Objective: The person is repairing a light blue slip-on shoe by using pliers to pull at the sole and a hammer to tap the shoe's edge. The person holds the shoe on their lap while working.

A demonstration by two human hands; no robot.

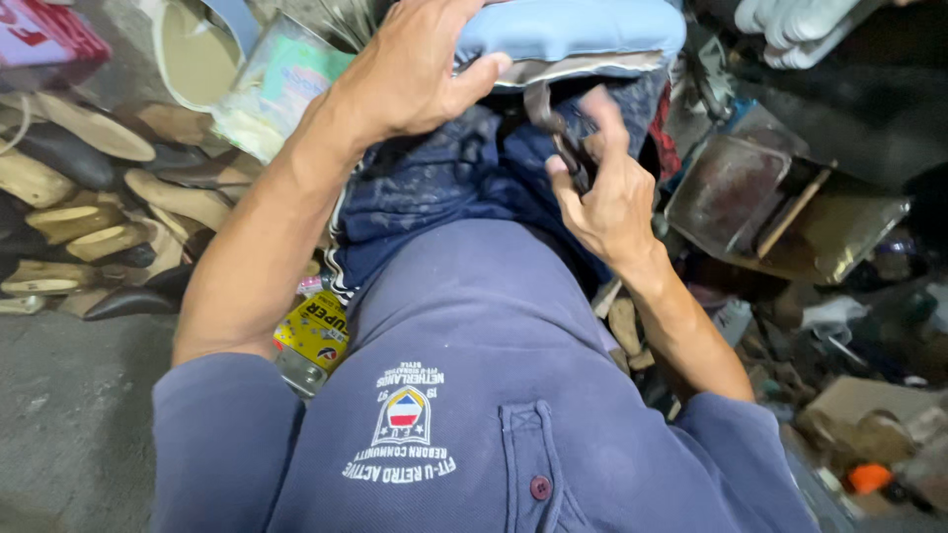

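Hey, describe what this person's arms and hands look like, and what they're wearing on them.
Both arms are bare from above the elbow down. The left hand and right hand wear no gloves, rings or watch that I can see. Short sleeves of a dark blue polo shirt cover the upper arms; the shirt has a small crest printed on the chest.

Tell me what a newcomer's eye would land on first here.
First, the left hand gripping a light blue padded sole at top centre, with the right hand beside it holding a dark strap. Next, the pile of wooden shoe forms at left, and the yellow can by the left arm.
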